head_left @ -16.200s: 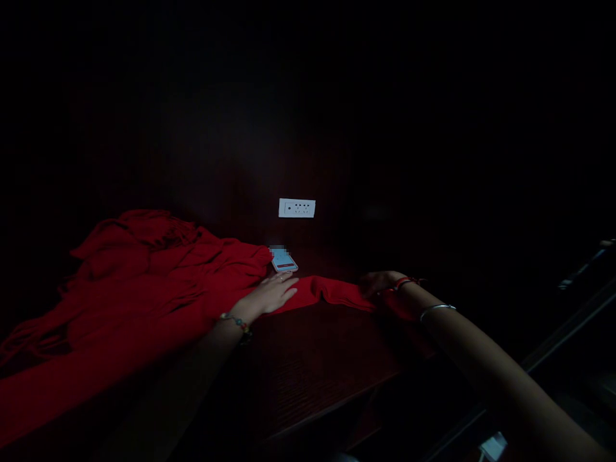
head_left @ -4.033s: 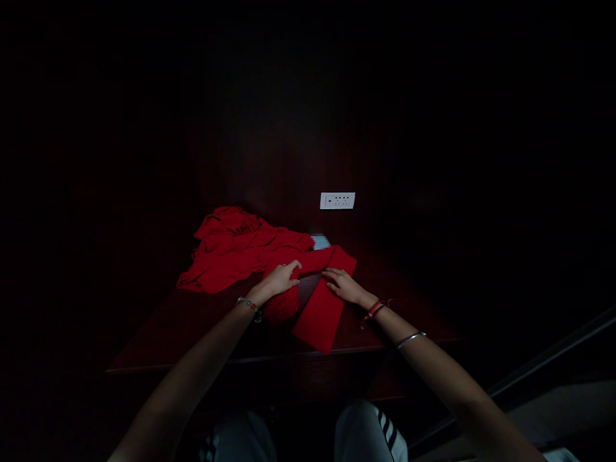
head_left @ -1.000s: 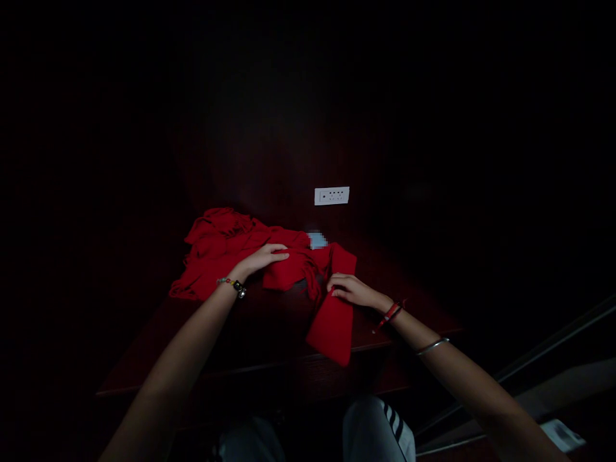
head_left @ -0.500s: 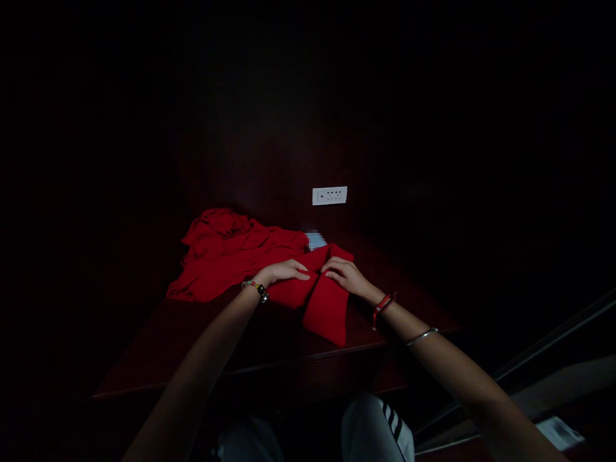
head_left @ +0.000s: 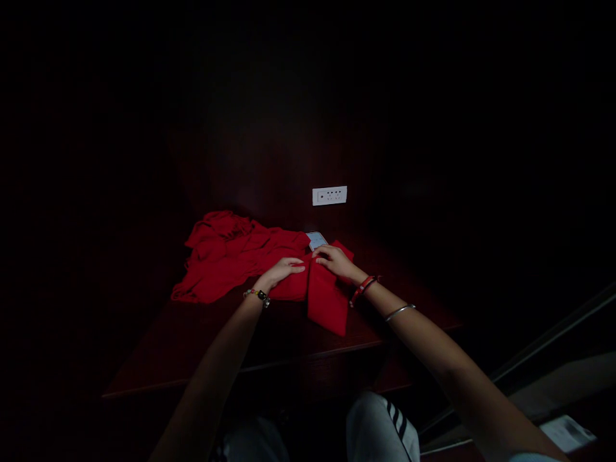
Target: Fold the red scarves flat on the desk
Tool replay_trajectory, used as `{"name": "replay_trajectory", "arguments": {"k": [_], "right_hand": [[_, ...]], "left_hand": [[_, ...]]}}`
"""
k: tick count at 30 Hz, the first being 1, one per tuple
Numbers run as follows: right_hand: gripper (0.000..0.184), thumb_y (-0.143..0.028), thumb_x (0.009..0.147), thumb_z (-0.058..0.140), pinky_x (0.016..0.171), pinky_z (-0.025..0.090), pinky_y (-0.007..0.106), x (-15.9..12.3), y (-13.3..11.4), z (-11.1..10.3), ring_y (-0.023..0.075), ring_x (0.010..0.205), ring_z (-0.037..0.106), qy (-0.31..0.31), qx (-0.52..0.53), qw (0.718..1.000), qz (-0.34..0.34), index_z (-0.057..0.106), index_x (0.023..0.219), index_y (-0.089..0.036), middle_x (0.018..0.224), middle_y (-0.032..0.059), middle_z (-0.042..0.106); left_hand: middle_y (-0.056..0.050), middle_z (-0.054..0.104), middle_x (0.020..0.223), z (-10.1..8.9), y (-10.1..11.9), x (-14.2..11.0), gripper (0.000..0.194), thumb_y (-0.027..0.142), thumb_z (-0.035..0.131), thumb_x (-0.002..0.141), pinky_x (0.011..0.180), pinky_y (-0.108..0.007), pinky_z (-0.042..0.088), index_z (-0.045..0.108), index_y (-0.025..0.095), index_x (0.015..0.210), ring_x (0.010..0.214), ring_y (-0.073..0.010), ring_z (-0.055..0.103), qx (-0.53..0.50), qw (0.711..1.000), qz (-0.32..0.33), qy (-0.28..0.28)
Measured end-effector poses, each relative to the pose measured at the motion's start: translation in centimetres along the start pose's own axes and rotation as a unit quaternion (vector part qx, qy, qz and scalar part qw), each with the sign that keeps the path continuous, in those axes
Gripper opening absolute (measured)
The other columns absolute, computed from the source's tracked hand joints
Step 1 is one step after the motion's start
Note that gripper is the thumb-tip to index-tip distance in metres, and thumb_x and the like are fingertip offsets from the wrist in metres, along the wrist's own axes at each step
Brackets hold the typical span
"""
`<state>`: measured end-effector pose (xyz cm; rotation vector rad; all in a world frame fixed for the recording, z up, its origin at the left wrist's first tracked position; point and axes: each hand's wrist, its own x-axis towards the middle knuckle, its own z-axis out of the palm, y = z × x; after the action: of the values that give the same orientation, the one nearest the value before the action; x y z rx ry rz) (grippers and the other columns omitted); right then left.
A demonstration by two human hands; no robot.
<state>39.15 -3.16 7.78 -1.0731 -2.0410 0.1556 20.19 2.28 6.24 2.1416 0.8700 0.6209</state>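
Over on the left, the rumpled red cloth (head_left: 231, 253) is lying on the dark table (head_left: 178, 340), and the left hand (head_left: 282, 272) is resting on red fabric, fingers partly open; I can't tell if they're gripping. The phone (head_left: 316, 240) is lying just behind the folded red strip (head_left: 327, 301), the socket (head_left: 330, 196) is showing above, and the right hand (head_left: 333, 261) is curling half-closed fingers over the strip's top, their hold unclear

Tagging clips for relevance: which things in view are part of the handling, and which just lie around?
In the handling:
- red fringed cloth
- left hand
- right hand
- table under the cloth

Just around:
- phone
- wall socket
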Motion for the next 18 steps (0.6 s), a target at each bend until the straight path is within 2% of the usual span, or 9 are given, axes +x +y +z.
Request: {"name": "replay_trajectory", "arguments": {"k": [2,5,6,9,11,14,18], "right_hand": [[0.009,-0.014,0.071,0.057,0.071,0.038,0.027,0.5,0.3,0.3,0.0149,0.077,0.050,0.004,-0.018,1.000,0.024,0.056,0.080,-0.017,0.081,0.0030,0.057],[0.014,-0.018,0.065,0.065,0.068,0.037,0.025,0.5,0.8,1.2,0.0155,0.075,0.047,-0.013,-0.081,0.995,0.060,0.054,0.073,-0.015,0.078,0.0038,0.054],[0.014,-0.020,0.065,0.066,0.066,0.036,0.025,0.3,1.0,1.5,0.0153,0.073,0.047,-0.017,-0.101,0.992,0.071,0.054,0.071,-0.015,0.076,0.0039,0.054],[0.013,-0.026,0.071,0.061,0.063,0.035,0.023,-1.1,1.2,1.6,0.0136,0.067,0.047,-0.003,-0.121,0.986,0.112,0.055,0.068,-0.015,0.073,0.0038,0.054],[0.016,-0.028,0.076,0.055,0.063,0.035,0.022,-2.9,1.2,0.9,0.0132,0.066,0.048,0.019,-0.126,0.980,0.155,0.057,0.070,-0.014,0.072,0.0042,0.055],[0.018,-0.026,0.078,0.051,0.066,0.036,0.023,-6.3,0.8,-0.6,0.0145,0.070,0.052,-0.003,-0.135,0.966,0.220,0.062,0.071,-0.014,0.073,0.0050,0.058],[0.022,-0.033,0.077,0.052,0.068,0.037,0.024,-9.5,-0.2,-0.7,0.0159,0.075,0.053,-0.058,-0.108,0.960,0.251,0.065,0.073,-0.015,0.077,0.0055,0.060]], "left_hand": [[-0.003,0.062,0.078,0.4,-0.6,-0.1,0.021,0.019,0.062,0.062,0.069,-0.025,0.041,0.059,0.011,0.081,0.072,-0.0138,0.054,0.029,0.999,-0.023,0.031],[-0.001,0.058,0.075,0.5,-1.0,-0.4,0.030,0.015,0.068,0.053,0.067,-0.025,0.040,0.055,0.013,0.081,0.071,-0.0134,0.052,0.063,0.995,-0.027,0.069],[-0.001,0.057,0.075,0.4,-0.8,-0.6,0.030,0.016,0.068,0.054,0.067,-0.024,0.039,0.054,0.013,0.080,0.070,-0.0131,0.051,0.085,0.992,-0.024,0.089],[-0.001,0.054,0.067,0.2,0.3,-1.4,0.011,0.024,0.059,0.067,0.067,-0.024,0.037,0.052,0.015,0.069,0.069,-0.0133,0.049,0.159,0.976,-0.014,0.147],[-0.001,0.052,0.062,0.6,1.2,-2.0,0.019,0.031,0.052,0.074,0.065,-0.025,0.035,0.051,0.016,0.061,0.066,-0.0138,0.048,0.199,0.967,-0.008,0.162],[0.001,0.048,0.055,1.9,2.0,-2.3,0.029,0.041,0.055,0.069,0.058,-0.024,0.031,0.049,0.017,0.055,0.058,-0.0130,0.045,0.207,0.970,-0.029,0.125],[0.006,0.038,0.045,3.0,1.5,-1.6,0.028,0.035,0.060,0.062,0.049,-0.022,0.026,0.044,0.017,0.048,0.048,-0.0095,0.037,0.115,0.986,-0.107,0.058]]}}
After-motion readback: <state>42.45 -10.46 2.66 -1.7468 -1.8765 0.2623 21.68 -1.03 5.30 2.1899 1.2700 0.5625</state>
